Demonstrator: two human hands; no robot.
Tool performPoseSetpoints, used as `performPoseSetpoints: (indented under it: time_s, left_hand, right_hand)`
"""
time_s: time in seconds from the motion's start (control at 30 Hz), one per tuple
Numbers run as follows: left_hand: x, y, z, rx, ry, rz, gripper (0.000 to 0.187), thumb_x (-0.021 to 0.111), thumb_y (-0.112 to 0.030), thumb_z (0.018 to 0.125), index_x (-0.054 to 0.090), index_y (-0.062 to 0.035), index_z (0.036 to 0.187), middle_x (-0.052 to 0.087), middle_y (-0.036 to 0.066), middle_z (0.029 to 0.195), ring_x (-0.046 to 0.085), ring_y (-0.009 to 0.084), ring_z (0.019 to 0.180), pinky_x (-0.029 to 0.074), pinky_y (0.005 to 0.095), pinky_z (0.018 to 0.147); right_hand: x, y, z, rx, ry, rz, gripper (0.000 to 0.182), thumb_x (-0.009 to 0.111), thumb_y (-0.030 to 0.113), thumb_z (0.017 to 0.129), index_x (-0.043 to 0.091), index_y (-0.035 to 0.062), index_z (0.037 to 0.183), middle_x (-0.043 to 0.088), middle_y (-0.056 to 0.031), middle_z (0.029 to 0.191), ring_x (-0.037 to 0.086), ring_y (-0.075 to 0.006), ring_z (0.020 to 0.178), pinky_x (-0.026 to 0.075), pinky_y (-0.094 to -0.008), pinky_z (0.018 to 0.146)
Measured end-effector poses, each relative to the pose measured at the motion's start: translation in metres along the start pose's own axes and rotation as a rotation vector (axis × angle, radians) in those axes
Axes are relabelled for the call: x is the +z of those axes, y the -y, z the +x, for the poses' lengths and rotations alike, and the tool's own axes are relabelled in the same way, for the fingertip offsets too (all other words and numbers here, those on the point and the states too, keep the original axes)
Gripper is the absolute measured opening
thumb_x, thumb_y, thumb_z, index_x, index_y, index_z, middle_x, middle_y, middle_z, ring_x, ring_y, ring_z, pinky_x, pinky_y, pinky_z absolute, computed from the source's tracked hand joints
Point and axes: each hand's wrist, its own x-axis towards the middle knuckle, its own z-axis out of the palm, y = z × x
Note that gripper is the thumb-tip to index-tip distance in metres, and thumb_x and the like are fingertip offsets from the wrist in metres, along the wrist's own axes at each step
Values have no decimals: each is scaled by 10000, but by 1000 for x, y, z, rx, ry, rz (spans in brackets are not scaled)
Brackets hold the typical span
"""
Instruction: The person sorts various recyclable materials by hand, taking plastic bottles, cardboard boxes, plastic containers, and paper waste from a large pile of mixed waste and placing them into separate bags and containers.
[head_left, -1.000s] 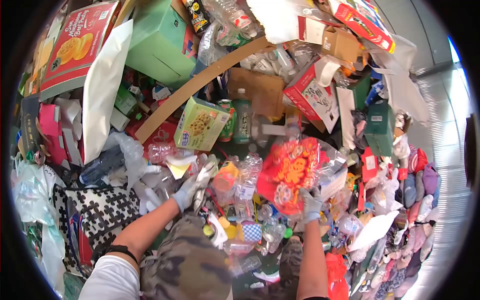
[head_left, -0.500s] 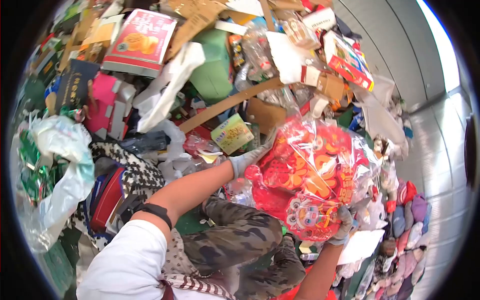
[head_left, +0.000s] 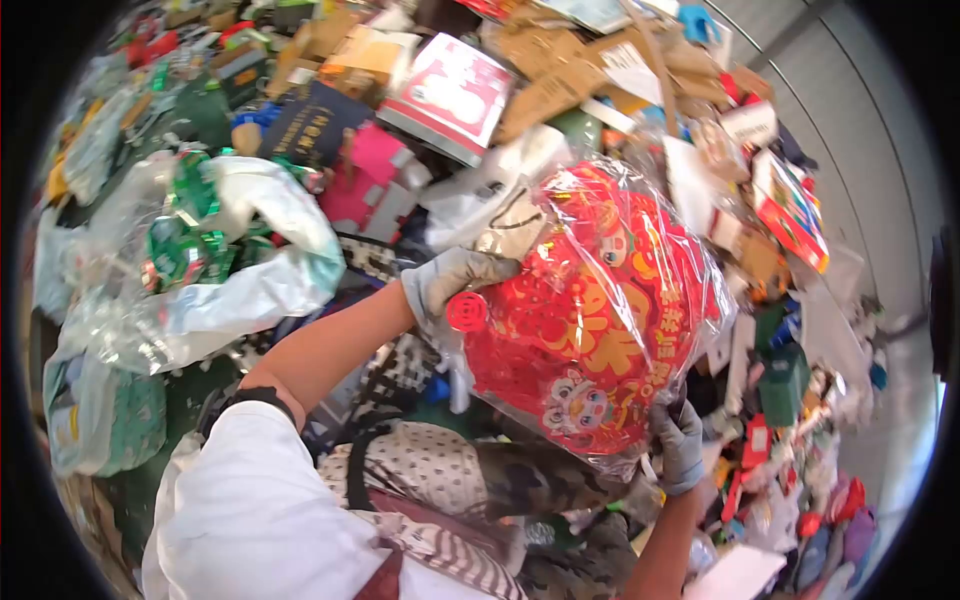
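Note:
A red festive decoration with gold characters in clear plastic wrapping (head_left: pixel 600 320) is held up in front of my body. My left hand (head_left: pixel 455 280), in a grey glove, grips its upper left edge, fingers closed on the wrapping. At the lower right edge, my right hand (head_left: pixel 678 440), gloved too, is closed on the plastic. A lion face print shows near the bottom of the decoration. Below it are my legs in camouflage trousers (head_left: pixel 550 485).
A white bag with green bottles (head_left: pixel 290 215) lies at the left. Behind are a pink and white box (head_left: pixel 450 95), a dark box (head_left: pixel 315 125) and cardboard (head_left: pixel 545 80). A green container (head_left: pixel 783 385) is at the right, near a grey metal wall (head_left: pixel 840 130).
The view has swung left, so the pile appears shifted right. The wrapped decoration, still in both hands, has been raised and turned a little, and its left edge is nearer the white bag.

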Motion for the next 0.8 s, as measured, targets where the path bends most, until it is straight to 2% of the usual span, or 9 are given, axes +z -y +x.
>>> performPoseSetpoints:
  time_s: [0.17, 0.2, 0.37, 0.43, 0.5, 0.53, 0.57, 0.67, 0.8]
  left_hand:
    - [-4, -51, -96, 336, -128, 85, 488, 576, -80, 823, 399, -58, 1277, 542, 122, 1184, 552, 250, 1057, 436, 425, 931]
    - [-33, -55, -107, 312, -144, -4, 503, 597, -88, 807, 406, -63, 1272, 542, 125, 1185, 548, 262, 1062, 429, 438, 936]
    - [-23, -57, -165, 350, -190, -34, 524, 645, -103, 774, 428, -65, 1250, 547, 116, 1179, 550, 254, 1057, 425, 435, 941]
    - [-26, -54, -176, 480, -250, 89, 518, 656, -85, 764, 441, -62, 1235, 549, 108, 1176, 548, 239, 1061, 420, 421, 950]
    - [-37, -53, -186, 506, -245, 100, 494, 651, -69, 770, 453, -69, 1223, 551, 95, 1172, 545, 225, 1063, 430, 399, 943]
    - [-39, -54, -193, 531, -257, 148, 492, 644, -70, 778, 449, -74, 1229, 545, 92, 1178, 540, 220, 1070, 431, 387, 942]
    - [-41, -54, -199, 554, -269, 197, 489, 638, -71, 785, 445, -80, 1235, 540, 88, 1185, 535, 215, 1076, 432, 375, 940]
    - [-66, -52, -217, 619, -356, 263, 455, 628, -56, 791, 463, -84, 1213, 554, 67, 1146, 553, 183, 1025, 450, 332, 912]
    - [-44, -51, -235, 668, -405, 314, 392, 614, -73, 807, 491, -73, 1179, 581, 53, 1086, 578, 158, 959, 472, 302, 878]
  right_hand:
    - [38, -13, 41, -31, 220, -133, 68, 608, 80, 826, 585, 64, 888, 540, 48, 701, 447, -18, 570, 371, -172, 489]
    - [48, -10, 44, -59, 255, -216, 68, 610, 78, 823, 589, 58, 885, 539, 49, 690, 448, -14, 575, 374, -172, 492]
    - [72, -14, 52, -184, 348, -434, 93, 636, 67, 793, 603, 27, 871, 573, 31, 699, 492, -18, 625, 409, -174, 547]
    - [73, -18, 56, -189, 377, -425, 114, 645, 83, 781, 604, 17, 864, 593, -1, 700, 520, -51, 618, 432, -205, 564]
    - [77, -19, 58, -232, 412, -692, 137, 652, 111, 770, 605, 27, 868, 606, -49, 685, 552, -114, 592, 446, -244, 574]
    - [82, -13, 58, -313, 422, -834, 169, 649, 152, 754, 606, 45, 877, 614, -99, 740, 593, -219, 635, 464, -309, 604]
    - [89, -8, 58, -312, 423, -831, 169, 649, 152, 754, 606, 45, 877, 614, -99, 740, 593, -219, 635, 464, -309, 604]
    - [132, 19, 46, -645, 448, -1035, 188, 624, 177, 717, 603, 84, 880, 604, -115, 842, 591, -310, 769, 462, -388, 646]
    - [187, 19, 38, -743, 589, -1008, 177, 640, 176, 722, 617, 90, 875, 602, -104, 834, 594, -297, 759, 469, -363, 653]
